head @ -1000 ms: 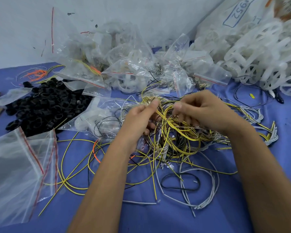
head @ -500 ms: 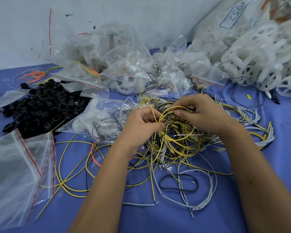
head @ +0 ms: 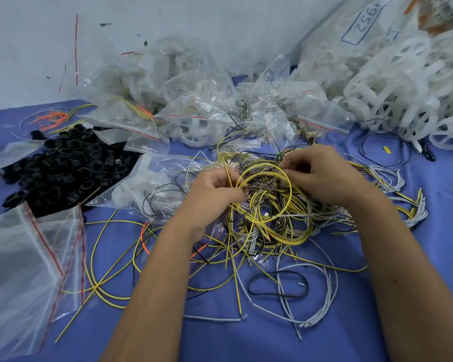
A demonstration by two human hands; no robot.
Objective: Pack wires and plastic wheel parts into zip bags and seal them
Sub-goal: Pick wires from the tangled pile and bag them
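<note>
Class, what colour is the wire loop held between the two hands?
Yellow with a thin dark stripe: the wire loop, seen in the head view.

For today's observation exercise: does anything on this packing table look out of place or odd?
Yes. A small yellow scrap lies alone on the blue cloth inside a black wire loop, apart from the tangled wires both hands work.

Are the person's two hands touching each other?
Apart. The head view shows the left hand and the right hand each pinching the yellow wire loop, with wires showing in the gap between them.
</note>
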